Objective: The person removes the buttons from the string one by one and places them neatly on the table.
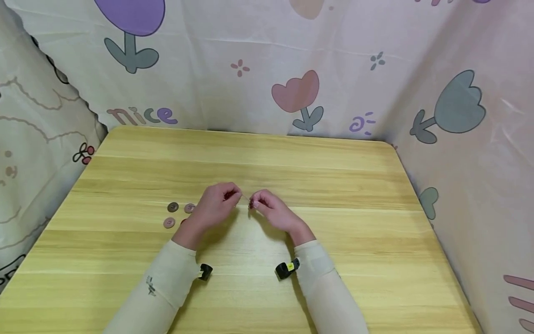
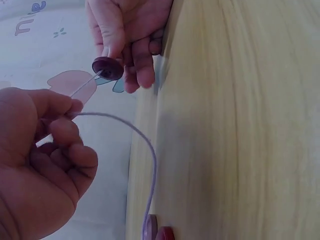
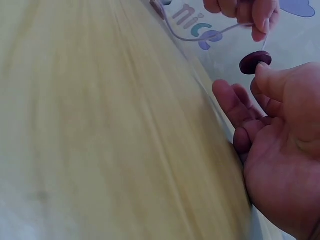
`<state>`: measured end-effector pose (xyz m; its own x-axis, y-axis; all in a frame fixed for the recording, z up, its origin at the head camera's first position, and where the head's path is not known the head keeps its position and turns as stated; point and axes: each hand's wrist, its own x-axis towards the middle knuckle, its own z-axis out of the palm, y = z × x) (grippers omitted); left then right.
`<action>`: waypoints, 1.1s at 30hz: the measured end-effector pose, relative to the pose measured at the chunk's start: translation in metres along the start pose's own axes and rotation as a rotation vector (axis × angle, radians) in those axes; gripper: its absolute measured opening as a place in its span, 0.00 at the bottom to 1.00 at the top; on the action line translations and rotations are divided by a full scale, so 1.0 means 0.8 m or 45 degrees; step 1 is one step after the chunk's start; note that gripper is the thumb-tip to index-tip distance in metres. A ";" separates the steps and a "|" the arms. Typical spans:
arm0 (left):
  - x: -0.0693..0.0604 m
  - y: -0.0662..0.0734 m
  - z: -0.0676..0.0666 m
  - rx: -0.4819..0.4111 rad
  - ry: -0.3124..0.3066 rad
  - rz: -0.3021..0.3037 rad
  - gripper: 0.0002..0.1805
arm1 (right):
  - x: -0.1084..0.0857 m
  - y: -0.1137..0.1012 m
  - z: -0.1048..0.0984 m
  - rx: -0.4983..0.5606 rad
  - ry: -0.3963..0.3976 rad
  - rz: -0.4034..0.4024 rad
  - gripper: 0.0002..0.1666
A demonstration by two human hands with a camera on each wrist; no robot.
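Note:
Above the middle of the table, my right hand (image 1: 275, 212) pinches a dark red button (image 3: 255, 62) by its edge between thumb and fingers. A pale cord (image 2: 152, 160) runs taut from the button's middle to my left hand (image 1: 217, 202), which pinches it between thumb and fingertips. From the left hand, the cord's slack part curves down toward buttons on the table in the left wrist view. The two hands are a short gap apart. Whether cord comes out on the button's far side is hidden by the right fingers.
Left of my left hand lie several loose buttons: a dark brown button (image 1: 173, 207), a pinkish button (image 1: 168, 223), a mauve button (image 1: 189, 208), and a red one mostly behind the wrist. The wooden table (image 1: 354, 185) meets a patterned cloth (image 1: 200, 83) at its back edge.

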<state>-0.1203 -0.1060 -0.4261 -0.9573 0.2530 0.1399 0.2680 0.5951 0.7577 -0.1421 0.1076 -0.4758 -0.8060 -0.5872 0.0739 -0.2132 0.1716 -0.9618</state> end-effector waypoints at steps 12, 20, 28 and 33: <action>-0.005 0.000 -0.001 -0.122 -0.027 -0.071 0.08 | 0.001 -0.004 0.005 -0.021 -0.037 0.059 0.12; -0.005 -0.002 -0.001 -0.140 -0.058 -0.073 0.06 | -0.009 -0.047 0.000 0.096 -0.107 0.067 0.11; -0.001 -0.003 0.003 0.010 -0.096 0.000 0.17 | -0.002 -0.010 0.001 0.138 -0.072 0.071 0.10; 0.000 -0.001 0.010 0.108 -0.082 0.047 0.18 | -0.004 -0.006 0.001 0.143 -0.060 0.086 0.10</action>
<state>-0.1199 -0.1008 -0.4318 -0.9383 0.3231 0.1233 0.3139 0.6463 0.6955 -0.1384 0.1081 -0.4714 -0.7890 -0.6144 -0.0019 -0.0938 0.1236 -0.9879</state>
